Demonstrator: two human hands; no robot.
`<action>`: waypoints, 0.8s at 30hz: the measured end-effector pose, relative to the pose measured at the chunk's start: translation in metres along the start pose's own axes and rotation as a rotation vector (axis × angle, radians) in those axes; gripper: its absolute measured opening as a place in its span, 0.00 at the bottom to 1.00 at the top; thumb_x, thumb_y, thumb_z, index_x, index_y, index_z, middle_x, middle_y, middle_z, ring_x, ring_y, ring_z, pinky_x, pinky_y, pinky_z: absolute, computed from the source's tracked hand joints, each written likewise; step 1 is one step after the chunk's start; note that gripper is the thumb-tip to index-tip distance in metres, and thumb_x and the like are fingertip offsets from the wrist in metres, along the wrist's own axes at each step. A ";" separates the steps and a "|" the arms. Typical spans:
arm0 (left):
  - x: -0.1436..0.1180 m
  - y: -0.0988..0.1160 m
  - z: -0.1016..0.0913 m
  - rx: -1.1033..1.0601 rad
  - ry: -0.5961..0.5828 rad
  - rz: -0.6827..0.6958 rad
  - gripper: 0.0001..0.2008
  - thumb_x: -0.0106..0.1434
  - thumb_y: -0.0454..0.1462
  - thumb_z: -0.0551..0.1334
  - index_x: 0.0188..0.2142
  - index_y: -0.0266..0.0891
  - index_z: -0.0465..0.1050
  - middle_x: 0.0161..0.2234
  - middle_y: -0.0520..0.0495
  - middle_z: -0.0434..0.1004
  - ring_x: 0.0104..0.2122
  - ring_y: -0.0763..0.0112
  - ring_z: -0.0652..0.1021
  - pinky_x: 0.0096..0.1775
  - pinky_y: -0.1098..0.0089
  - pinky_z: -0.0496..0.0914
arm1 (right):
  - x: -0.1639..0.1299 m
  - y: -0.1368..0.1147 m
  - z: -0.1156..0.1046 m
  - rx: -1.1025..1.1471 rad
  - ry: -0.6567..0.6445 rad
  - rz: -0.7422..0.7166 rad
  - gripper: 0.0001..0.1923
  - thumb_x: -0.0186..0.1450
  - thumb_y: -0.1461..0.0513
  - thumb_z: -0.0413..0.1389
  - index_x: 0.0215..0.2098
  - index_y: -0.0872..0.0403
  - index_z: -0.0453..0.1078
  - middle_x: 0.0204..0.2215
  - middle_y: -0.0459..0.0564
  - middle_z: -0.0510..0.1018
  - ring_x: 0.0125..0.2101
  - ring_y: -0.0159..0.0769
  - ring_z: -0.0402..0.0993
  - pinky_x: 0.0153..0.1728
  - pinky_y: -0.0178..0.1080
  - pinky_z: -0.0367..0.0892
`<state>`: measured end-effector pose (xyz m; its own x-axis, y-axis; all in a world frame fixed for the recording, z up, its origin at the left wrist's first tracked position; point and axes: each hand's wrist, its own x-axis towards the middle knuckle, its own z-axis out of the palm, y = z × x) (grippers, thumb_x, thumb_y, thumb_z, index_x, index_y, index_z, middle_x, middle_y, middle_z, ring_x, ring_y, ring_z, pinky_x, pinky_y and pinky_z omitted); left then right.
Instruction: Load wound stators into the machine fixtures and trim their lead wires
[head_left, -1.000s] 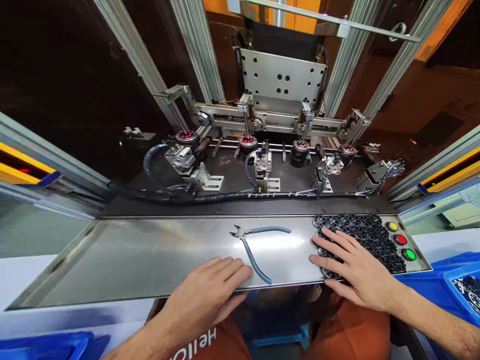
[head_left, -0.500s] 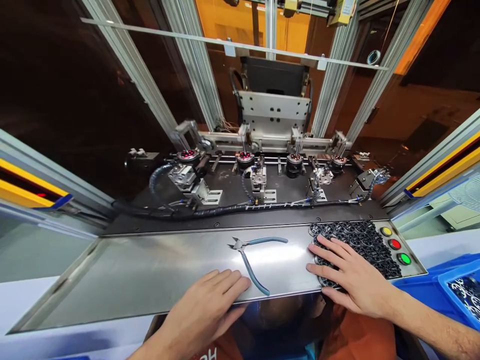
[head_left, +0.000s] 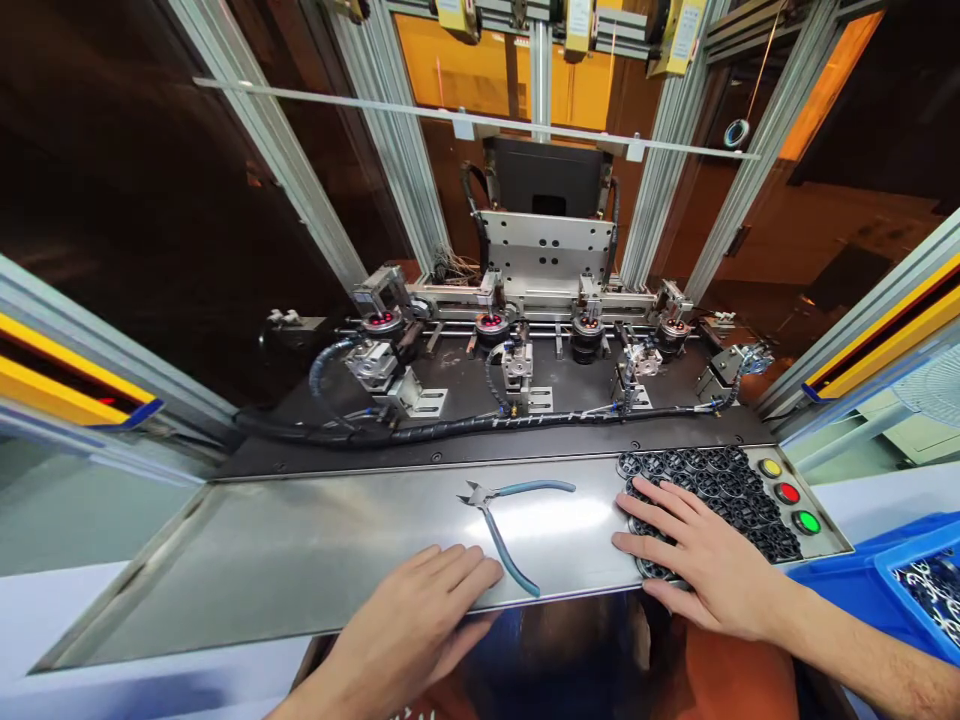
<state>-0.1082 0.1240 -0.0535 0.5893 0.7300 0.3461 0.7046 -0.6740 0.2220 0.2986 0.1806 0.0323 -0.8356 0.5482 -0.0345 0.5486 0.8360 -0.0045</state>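
Observation:
My left hand [head_left: 427, 610] rests on the front edge of the metal shelf [head_left: 300, 550]. Its fingers lie on the surface and the thumb hangs below the edge; nothing is visible in it. Just right of its fingertips, a pair of diagonal cutters [head_left: 491, 525] with blue handles lies spread apart, jaws pointing left. On the right, my right hand [head_left: 701, 555] lies flat with fingers spread, over the left part of a pile of round black plastic parts [head_left: 720, 480]. The parts directly beneath the palm are hidden.
Yellow, red and green push buttons [head_left: 787, 493] sit at the shelf's right end. Behind the shelf stands a machine with several fixtures [head_left: 517, 365] and a thick black cable [head_left: 450, 425]. Yellow sensor bars [head_left: 67, 375] flank both sides. A blue bin [head_left: 862, 560] is at far right.
The camera view has tilted slightly upward, showing more of the machine's upper frame. Both hands, the cutters and the black parts keep their places.

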 end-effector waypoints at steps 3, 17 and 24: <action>0.000 -0.001 0.001 -0.005 -0.005 -0.002 0.27 0.59 0.28 0.78 0.48 0.48 0.65 0.39 0.56 0.81 0.34 0.56 0.82 0.38 0.59 0.70 | 0.001 0.000 -0.002 -0.007 -0.009 -0.002 0.30 0.79 0.56 0.62 0.78 0.40 0.71 0.84 0.48 0.62 0.83 0.58 0.57 0.77 0.67 0.67; -0.003 0.000 0.002 -0.014 -0.002 -0.015 0.19 0.66 0.30 0.72 0.46 0.48 0.66 0.39 0.55 0.81 0.34 0.58 0.80 0.38 0.60 0.68 | 0.002 -0.001 -0.002 -0.028 -0.028 -0.005 0.29 0.80 0.56 0.61 0.78 0.41 0.71 0.83 0.50 0.62 0.83 0.60 0.57 0.76 0.69 0.69; 0.000 0.000 -0.001 -0.037 -0.008 -0.021 0.20 0.64 0.28 0.72 0.47 0.48 0.67 0.39 0.55 0.81 0.34 0.57 0.81 0.38 0.59 0.69 | 0.001 -0.001 -0.002 -0.007 -0.008 0.007 0.30 0.79 0.56 0.62 0.78 0.41 0.72 0.83 0.49 0.63 0.84 0.57 0.55 0.78 0.66 0.67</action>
<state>-0.1084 0.1240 -0.0530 0.5775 0.7449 0.3341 0.7018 -0.6621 0.2631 0.2968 0.1803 0.0343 -0.8315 0.5539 -0.0426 0.5543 0.8323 0.0030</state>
